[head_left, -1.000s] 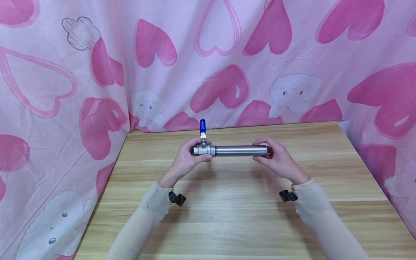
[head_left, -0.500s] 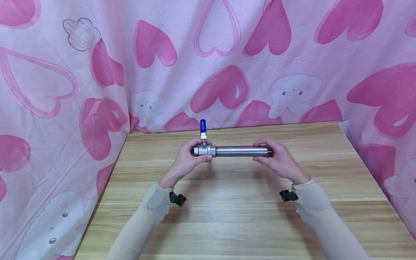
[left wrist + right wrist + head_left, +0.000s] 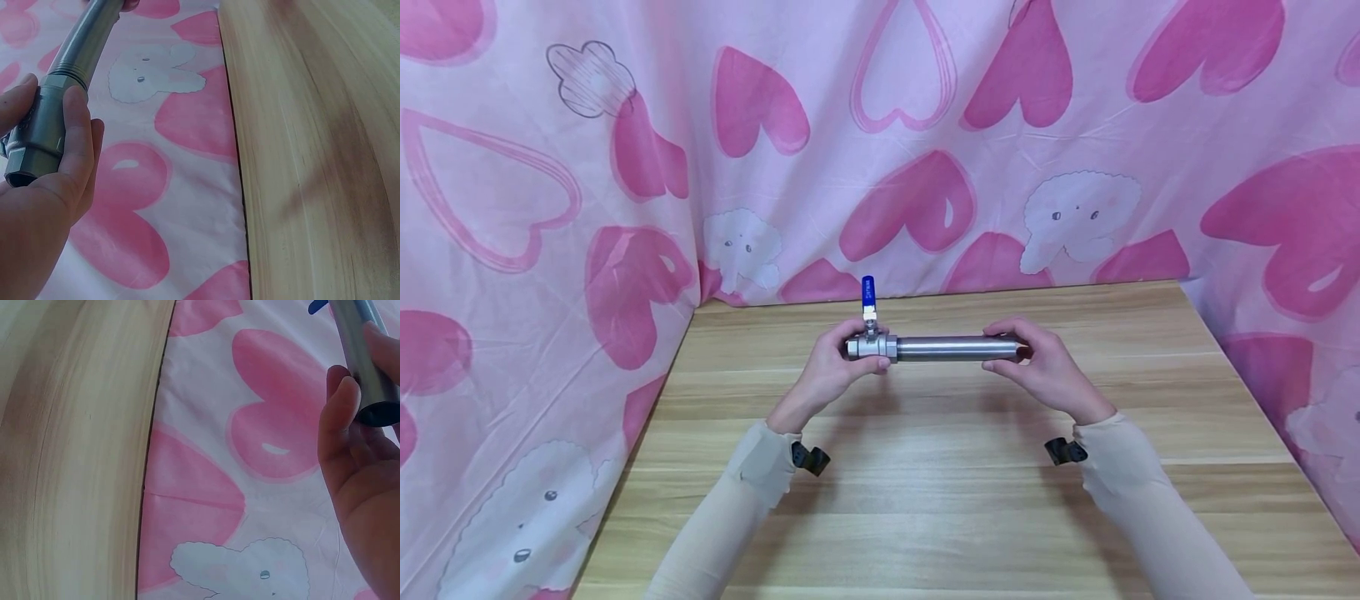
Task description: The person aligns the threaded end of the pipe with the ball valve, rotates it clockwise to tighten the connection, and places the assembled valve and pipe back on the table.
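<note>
A silver ball valve (image 3: 871,346) with a blue lever handle (image 3: 868,292) is joined to a straight steel pipe (image 3: 955,348). My left hand (image 3: 831,358) grips the valve body, thumb on the near side and fingers behind it. Exposed threads (image 3: 70,70) show where the pipe meets the valve in the left wrist view. At the other end, my right hand (image 3: 1037,362) holds the pipe between thumb and fingers. The right wrist view shows the pipe's open end (image 3: 380,414) by the palm. Both hands keep the assembly level, with the lever pointing away from me.
A wood-grain table (image 3: 910,500) lies beneath the hands, which cast shadows on it. A pink curtain (image 3: 820,192) with hearts and white cartoon animals encloses the back and both sides. Small black cameras (image 3: 810,458) are strapped at both wrists.
Near the right palm, the look of the pipe's end shifts slightly between frames. The valve, its lever and the left hand stay in place.
</note>
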Demonstrator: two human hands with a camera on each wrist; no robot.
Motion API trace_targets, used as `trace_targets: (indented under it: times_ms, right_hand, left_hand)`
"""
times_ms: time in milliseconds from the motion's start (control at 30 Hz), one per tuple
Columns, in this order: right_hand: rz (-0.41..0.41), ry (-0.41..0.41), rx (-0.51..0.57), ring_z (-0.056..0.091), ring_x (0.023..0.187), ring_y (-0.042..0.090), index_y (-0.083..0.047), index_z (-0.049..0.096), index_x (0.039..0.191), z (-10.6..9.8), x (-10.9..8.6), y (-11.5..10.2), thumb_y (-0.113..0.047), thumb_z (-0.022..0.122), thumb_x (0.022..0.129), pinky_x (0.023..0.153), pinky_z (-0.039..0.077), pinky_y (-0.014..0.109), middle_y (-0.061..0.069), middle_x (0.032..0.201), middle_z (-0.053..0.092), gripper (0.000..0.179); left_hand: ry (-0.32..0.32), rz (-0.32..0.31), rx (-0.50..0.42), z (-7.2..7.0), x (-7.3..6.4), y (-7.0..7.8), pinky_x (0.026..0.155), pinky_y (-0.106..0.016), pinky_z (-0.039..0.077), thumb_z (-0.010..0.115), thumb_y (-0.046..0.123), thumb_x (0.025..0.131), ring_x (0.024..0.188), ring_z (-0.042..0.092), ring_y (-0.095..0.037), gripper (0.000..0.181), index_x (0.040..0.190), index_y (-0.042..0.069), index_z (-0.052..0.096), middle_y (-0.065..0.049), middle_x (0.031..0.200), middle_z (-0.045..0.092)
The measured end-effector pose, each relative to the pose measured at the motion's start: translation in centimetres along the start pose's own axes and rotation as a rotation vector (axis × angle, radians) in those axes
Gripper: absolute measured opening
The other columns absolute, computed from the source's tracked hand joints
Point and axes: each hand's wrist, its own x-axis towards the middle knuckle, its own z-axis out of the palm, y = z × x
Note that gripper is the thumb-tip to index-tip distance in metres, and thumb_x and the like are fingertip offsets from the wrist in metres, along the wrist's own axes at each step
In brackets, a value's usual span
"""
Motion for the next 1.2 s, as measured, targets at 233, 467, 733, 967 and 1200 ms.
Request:
trace_targets:
  times_ms: [233,467,733,967,1200]
  right_hand:
    - [0.013,-0.001,-0.008,0.057,0.089,0.015,-0.017,0.059,0.126,-0.02,-0.09,-0.19,-0.02,0.077,0.083,0.071,0.048,0.022,0.004,0.115,0.065,0.047]
    - [0.006,-0.003,0.003,0.057,0.088,0.013,-0.016,0.059,0.127,0.05,-0.03,-0.06,-0.021,0.076,0.084,0.071,0.048,0.022,0.004,0.113,0.065,0.046]
    - [0.0,-0.009,0.025,0.058,0.088,0.013,-0.016,0.059,0.126,0.16,0.08,0.2,-0.021,0.074,0.085,0.072,0.05,0.022,0.005,0.112,0.065,0.044]
    - [-0.006,-0.012,0.046,0.059,0.089,0.013,-0.013,0.059,0.126,0.03,-0.05,0.14,-0.019,0.072,0.087,0.072,0.053,0.02,0.007,0.114,0.064,0.042]
    - [-0.008,0.004,0.036,0.058,0.083,0.013,-0.013,0.06,0.125,0.03,-0.1,0.32,-0.02,0.071,0.088,0.067,0.051,0.02,0.007,0.111,0.065,0.039]
  left_hand:
    - [0.0,-0.009,-0.004,-0.08,0.02,-0.09,0.081,-0.031,0.057,0.08,0.011,0.078,0.102,0.058,-0.022,0.049,0.123,0.009,0.061,-0.008,0.124,0.062]
    - [0.001,-0.007,-0.007,-0.14,-0.09,-0.1,0.08,-0.033,0.057,0.08,0.011,0.078,0.102,0.058,-0.023,0.047,0.121,0.012,0.062,-0.01,0.123,0.061]
    - [-0.002,-0.008,-0.003,-0.17,-0.14,0.01,0.081,-0.033,0.057,0.08,0.012,0.078,0.102,0.058,-0.023,0.048,0.122,0.013,0.062,-0.007,0.122,0.061]
    - [-0.009,-0.015,-0.019,-0.05,-0.02,-0.03,0.082,-0.034,0.057,0.079,0.012,0.079,0.103,0.058,-0.024,0.049,0.124,0.009,0.06,-0.008,0.123,0.061]
    - [-0.001,-0.025,0.0,0.1,0.04,0.02,0.083,-0.036,0.056,0.08,0.013,0.079,0.103,0.058,-0.024,0.046,0.121,0.014,0.062,-0.006,0.122,0.06]
